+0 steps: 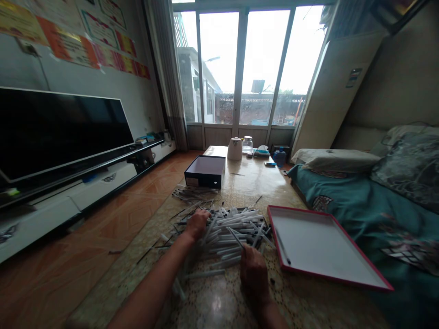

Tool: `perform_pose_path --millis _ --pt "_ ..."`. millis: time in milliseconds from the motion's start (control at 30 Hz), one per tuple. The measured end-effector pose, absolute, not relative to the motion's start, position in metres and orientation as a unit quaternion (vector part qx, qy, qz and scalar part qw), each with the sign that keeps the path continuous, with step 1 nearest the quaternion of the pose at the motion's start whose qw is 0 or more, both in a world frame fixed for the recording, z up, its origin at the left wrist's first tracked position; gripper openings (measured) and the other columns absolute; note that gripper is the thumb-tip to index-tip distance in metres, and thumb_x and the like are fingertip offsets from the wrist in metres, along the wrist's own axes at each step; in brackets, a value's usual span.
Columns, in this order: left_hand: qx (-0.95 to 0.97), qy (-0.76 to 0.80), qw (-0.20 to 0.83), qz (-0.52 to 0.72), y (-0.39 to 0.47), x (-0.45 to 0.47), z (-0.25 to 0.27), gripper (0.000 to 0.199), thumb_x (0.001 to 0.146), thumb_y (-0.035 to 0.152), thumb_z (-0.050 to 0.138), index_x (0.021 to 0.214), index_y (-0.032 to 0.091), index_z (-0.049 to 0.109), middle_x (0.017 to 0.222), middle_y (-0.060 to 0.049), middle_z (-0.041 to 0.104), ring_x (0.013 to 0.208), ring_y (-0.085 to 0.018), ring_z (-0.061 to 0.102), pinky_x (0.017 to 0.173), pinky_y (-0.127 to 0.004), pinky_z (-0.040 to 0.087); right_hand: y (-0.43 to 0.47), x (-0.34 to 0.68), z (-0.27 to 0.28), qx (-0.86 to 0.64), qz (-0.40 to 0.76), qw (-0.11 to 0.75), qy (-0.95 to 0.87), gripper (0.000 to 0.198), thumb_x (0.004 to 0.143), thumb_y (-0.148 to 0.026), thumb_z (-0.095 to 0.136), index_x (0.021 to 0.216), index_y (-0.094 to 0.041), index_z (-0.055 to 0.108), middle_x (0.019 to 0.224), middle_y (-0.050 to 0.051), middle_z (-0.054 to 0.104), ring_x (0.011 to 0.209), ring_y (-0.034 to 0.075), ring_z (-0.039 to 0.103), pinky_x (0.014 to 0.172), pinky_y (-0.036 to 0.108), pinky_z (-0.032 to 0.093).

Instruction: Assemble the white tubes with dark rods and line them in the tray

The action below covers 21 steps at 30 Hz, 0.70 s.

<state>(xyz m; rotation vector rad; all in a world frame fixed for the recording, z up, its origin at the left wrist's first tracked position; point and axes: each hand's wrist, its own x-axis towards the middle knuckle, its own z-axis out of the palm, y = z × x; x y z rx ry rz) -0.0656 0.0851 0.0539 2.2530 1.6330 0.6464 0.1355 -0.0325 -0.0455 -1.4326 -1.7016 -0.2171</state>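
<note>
A heap of white translucent tubes point(224, 246), like pen barrels, lies on the table with dark thin sticks among them. My left hand point(197, 225) reaches into the heap's left side, fingers bent together; what they pinch, if anything, is hidden. At the heap's near right edge, my right hand point(254, 272) is closed around a thin pen-like stick point(236, 237) that points up and left. A pen point(283, 246) with a dark tip lies inside a red-rimmed box lid point(329, 278) to the right. Behind the heap, more thin dark sticks point(187, 194) lie bunched.
A dark open box point(202, 180) stands at the table's left edge. Farther back are a white kettle point(235, 150), a glass jar point(247, 145) and a tissue pack point(262, 151). A sofa with a green cover point(343, 194) borders the right; a TV cabinet point(103, 183) stands left.
</note>
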Motion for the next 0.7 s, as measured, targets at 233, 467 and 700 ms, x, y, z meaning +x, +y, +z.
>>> perform_pose_path --millis 233,467,700 --pt "0.815 0.563 0.12 0.071 0.12 -0.058 0.051 0.017 0.08 0.01 0.052 0.075 0.016 0.068 0.091 -0.015 0.067 0.103 -0.027 0.056 0.088 -0.036 0.044 -0.034 0.134 -0.042 -0.586 -0.08 0.436 -0.678 0.023 0.095 -0.021 0.032 0.099 -0.02 0.055 0.081 0.007 0.062 0.078 0.021 0.059 0.07 0.034 0.045" --pt "0.809 0.575 0.122 0.005 0.126 -0.056 0.055 0.034 0.087 0.032 0.055 0.118 0.018 0.054 0.12 -0.009 0.057 0.099 -0.021 0.059 0.081 -0.042 0.051 -0.037 0.134 -0.033 -0.585 -0.074 0.448 -0.672 0.024 0.095 -0.021 0.031 0.095 -0.02 0.055 0.079 0.006 0.061 0.076 0.02 0.059 0.069 0.032 0.044" --pt "0.807 0.567 0.15 0.063 0.117 -0.053 0.062 0.018 0.083 0.018 0.058 0.099 0.015 0.065 0.106 -0.01 0.064 0.098 -0.024 0.06 0.086 -0.04 0.047 -0.037 0.134 -0.033 -0.58 -0.08 0.447 -0.676 0.023 0.093 -0.019 0.032 0.091 -0.02 0.055 0.076 0.005 0.061 0.074 0.02 0.059 0.068 0.031 0.044"
